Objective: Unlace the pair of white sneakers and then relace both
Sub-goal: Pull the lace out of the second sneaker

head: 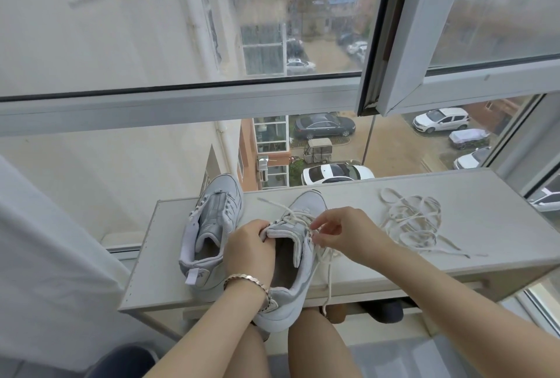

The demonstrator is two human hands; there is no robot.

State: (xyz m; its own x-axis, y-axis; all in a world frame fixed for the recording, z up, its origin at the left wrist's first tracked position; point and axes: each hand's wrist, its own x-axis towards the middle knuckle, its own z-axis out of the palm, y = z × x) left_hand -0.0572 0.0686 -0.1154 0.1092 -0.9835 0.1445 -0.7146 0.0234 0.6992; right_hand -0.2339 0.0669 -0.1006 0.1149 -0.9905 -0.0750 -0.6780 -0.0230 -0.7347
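Two white sneakers lie on a pale shelf top (485, 220) by the window. The left sneaker (212, 232) has no lace in its eyelets and points away from me. The right sneaker (295, 262) still carries a lace (328, 274), partly pulled loose, with ends trailing over the shelf's front edge. My left hand (250, 252) grips this shoe's tongue and collar. My right hand (345, 233) pinches the lace at the right-side eyelets. A removed lace (415, 223) lies in a loose heap to the right.
The shelf's front edge runs just above my knees (315, 344). Behind the shelf is a window with an open sash (424, 84) at upper right. A white curtain or sheet (45, 256) hangs at the left. Dark shoes (381, 311) sit under the shelf.
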